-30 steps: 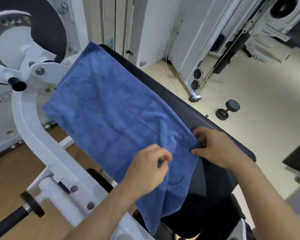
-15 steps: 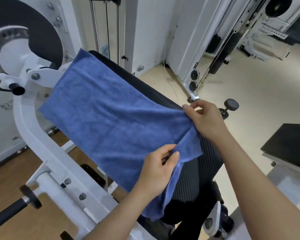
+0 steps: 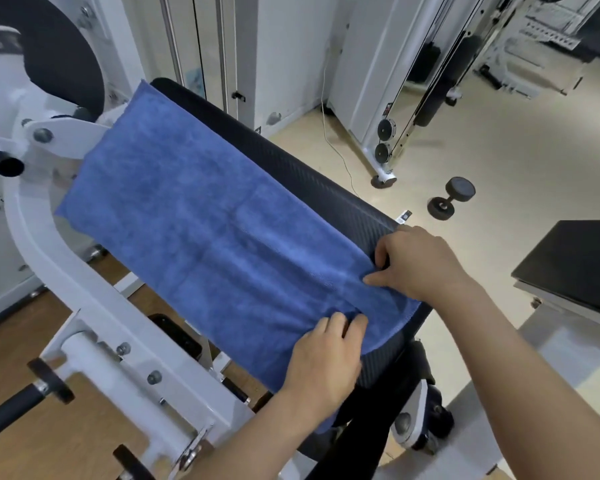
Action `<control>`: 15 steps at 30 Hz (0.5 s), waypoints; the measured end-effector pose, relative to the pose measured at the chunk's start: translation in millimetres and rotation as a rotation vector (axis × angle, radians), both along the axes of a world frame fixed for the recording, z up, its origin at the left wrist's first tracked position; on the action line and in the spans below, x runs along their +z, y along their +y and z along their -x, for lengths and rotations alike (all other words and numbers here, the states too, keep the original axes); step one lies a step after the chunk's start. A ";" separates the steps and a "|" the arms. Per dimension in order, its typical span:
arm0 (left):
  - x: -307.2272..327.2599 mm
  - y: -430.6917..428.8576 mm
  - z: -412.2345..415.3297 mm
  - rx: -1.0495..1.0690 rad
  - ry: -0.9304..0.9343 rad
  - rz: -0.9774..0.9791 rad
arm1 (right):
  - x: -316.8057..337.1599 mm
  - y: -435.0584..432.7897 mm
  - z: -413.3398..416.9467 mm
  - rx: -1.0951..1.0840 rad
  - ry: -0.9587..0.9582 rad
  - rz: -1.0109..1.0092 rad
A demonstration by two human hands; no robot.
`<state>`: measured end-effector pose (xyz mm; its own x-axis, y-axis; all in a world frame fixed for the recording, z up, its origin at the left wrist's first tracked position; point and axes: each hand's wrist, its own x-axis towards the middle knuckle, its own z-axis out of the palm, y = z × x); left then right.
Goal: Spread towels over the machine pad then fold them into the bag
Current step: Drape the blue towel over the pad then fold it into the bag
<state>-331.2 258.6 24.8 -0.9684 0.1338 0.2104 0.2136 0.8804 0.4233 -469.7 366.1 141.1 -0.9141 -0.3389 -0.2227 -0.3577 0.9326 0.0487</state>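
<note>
Lying flat along the black machine pad (image 3: pixel 309 174), the blue towel (image 3: pixel 205 237) is no longer lifted at its near end as it was half a second ago; that end has been lowered onto the pad. Its near edge is pinched by the left hand (image 3: pixel 326 358), its near right corner by the right hand (image 3: pixel 420 261), fingers curled. Spreading is judged nearly done; folding and bagging remain, with no bag seen.
</note>
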 end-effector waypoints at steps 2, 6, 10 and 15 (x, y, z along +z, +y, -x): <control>1.1 0.2 2.1 -0.003 -0.005 -0.059 | -7.9 2.0 -6.3 -0.003 0.061 0.028; -0.4 3.2 -1.2 -0.022 -0.123 -0.319 | -14.7 14.3 -9.2 -0.038 0.105 0.154; 9.4 9.1 -4.5 -0.023 -0.119 -0.545 | -10.6 22.9 -4.3 -0.050 0.164 0.198; 17.3 21.5 0.4 -0.063 -0.282 -0.687 | -9.1 41.5 -0.6 -0.154 0.175 0.189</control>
